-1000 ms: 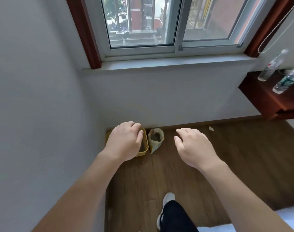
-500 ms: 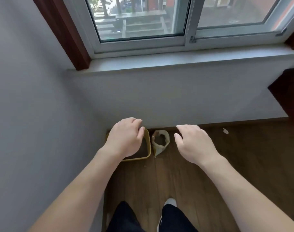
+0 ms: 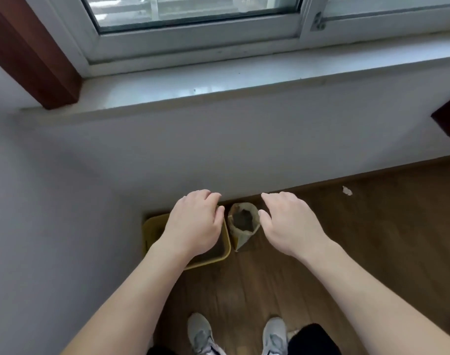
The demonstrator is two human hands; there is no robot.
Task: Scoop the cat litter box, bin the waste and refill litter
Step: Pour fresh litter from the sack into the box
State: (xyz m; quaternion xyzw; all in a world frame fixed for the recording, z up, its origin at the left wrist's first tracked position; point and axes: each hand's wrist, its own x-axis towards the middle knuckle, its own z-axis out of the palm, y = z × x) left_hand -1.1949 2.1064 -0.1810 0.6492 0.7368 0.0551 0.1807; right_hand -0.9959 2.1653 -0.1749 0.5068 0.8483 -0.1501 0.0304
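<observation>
Hovering above the wooden floor, both hands are held out with fingers loosely curled and nothing gripped. The left hand is seen over the yellow litter box, set in the corner against the wall; the right hand is just beside the open litter bag, which stands next to the box.

Yellow litter box sits in floor corner; open litter bag just beside it. Left hand and right hand hover above, empty.
</observation>
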